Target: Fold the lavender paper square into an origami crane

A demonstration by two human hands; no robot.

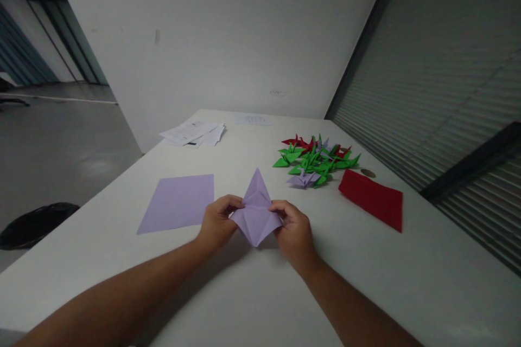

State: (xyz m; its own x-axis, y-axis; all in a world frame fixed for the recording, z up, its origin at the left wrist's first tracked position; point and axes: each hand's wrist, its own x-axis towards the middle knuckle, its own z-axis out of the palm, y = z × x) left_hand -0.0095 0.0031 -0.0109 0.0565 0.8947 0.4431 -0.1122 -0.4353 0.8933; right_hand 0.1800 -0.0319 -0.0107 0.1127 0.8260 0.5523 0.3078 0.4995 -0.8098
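one folded purple paper is held over the near middle of the white table, its long axis running near to far: a sharp tip points far, a blunter one near, and two corners spread left and right. the left hand is pinched on its left side, the right hand on its right side. one flat purple sheet lies just left of the left hand. farther off to the right sits a cluster of green, red and purple folded cranes, too jumbled to count. one red paper lies right of it, near one round brown disc. at far left, several white papers overlap.
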